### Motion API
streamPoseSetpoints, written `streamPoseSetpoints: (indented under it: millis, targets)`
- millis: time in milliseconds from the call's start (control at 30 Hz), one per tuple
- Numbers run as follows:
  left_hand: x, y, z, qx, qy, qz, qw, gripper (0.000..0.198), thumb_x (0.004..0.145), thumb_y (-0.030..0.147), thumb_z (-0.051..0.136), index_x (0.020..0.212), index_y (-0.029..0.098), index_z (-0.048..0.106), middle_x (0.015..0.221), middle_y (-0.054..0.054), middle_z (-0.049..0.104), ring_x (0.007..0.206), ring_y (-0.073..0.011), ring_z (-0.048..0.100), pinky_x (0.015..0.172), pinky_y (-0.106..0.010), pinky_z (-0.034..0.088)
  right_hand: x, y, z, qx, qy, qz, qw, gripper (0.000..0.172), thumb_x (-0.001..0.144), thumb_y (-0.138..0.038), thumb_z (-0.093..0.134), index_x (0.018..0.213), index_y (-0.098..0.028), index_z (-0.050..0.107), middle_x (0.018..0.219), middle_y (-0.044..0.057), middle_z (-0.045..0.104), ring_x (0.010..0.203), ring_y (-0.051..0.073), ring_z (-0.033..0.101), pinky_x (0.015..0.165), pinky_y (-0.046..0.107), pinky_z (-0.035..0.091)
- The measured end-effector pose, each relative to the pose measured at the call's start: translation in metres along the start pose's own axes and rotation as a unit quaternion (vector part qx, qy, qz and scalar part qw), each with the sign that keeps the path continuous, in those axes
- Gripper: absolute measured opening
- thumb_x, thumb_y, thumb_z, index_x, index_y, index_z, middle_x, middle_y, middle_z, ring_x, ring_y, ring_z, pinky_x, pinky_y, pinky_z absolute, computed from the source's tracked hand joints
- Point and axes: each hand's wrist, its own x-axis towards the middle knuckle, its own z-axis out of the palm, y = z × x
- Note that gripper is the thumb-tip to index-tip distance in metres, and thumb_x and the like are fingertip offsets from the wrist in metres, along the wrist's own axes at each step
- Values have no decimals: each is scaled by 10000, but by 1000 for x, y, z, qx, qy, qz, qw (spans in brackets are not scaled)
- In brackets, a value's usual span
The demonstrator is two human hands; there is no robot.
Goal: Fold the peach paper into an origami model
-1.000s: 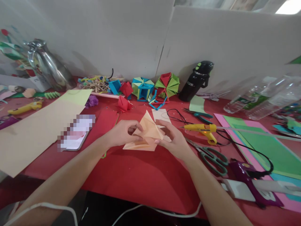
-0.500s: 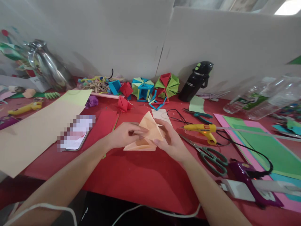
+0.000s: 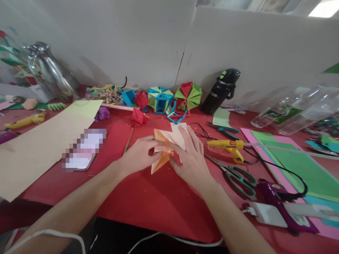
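A folded piece of pale orange paper [image 3: 162, 155] lies on the red table [image 3: 159, 201] between my hands. My left hand [image 3: 139, 155] pinches its left edge with fingers and thumb closed on the fold. My right hand [image 3: 190, 160] lies flat over the paper's right part, fingers stretched out and pressing it down. Most of the paper's right side is hidden under that hand.
Green-handled scissors [image 3: 237, 176] and a yellow glue gun [image 3: 227, 145] with black cord lie right of my hands. A phone [image 3: 83, 150] and a large tan sheet [image 3: 39, 144] lie left. Folded paper models [image 3: 172, 98], a black bottle [image 3: 221, 90] and a steel jug [image 3: 50, 72] stand behind.
The orange paper, held up as a peaked shape before, is now pressed down flat on the table. My right hand turned palm-down over it; my left hand shifted slightly right.
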Motion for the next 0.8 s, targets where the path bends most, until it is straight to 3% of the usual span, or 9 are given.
streamPoseSetpoints:
  millis: [167,367,500,667,800]
  targets:
    - [-1,0,0,1,-6,-21,1000,237,819,219,605,1031,201,709,1032,-57,690,914,-177,647,806,-281,501,0,7,5,2,-2,28,1000,400,855,-181,540,1248,-244,582,1544,105,314,1447,348,217,1108,574,310]
    - [1,-3,-2,-34,-8,-4,999,205,860,281,588,1009,188,694,1024,-61,694,925,-176,638,846,-296,480,1,20,1,142,2,37,989,371,889,-210,503,1250,-236,587,1456,119,432,1382,290,374,1105,535,351]
    - [3,-8,-3,-92,-27,-48,994,244,886,345,554,1018,179,676,1057,-71,692,928,-175,638,811,-284,491,-1,25,-2,191,-18,56,980,409,902,-143,416,1250,-267,593,1421,85,490,1319,247,463,1076,489,402]
    - [6,-14,-5,-126,-72,-75,987,282,902,369,527,1063,187,672,1098,-63,696,970,-177,638,833,-287,484,0,26,-5,117,-8,11,993,374,847,-101,469,1141,-234,657,1374,102,522,1305,281,461,1053,499,422]
    - [6,-11,-6,-144,-115,-69,980,271,898,352,536,1060,188,680,1080,-55,701,975,-168,633,839,-273,469,0,21,-5,11,-47,-12,999,299,813,-102,556,1042,-221,706,1362,115,536,1322,325,431,1038,513,423]
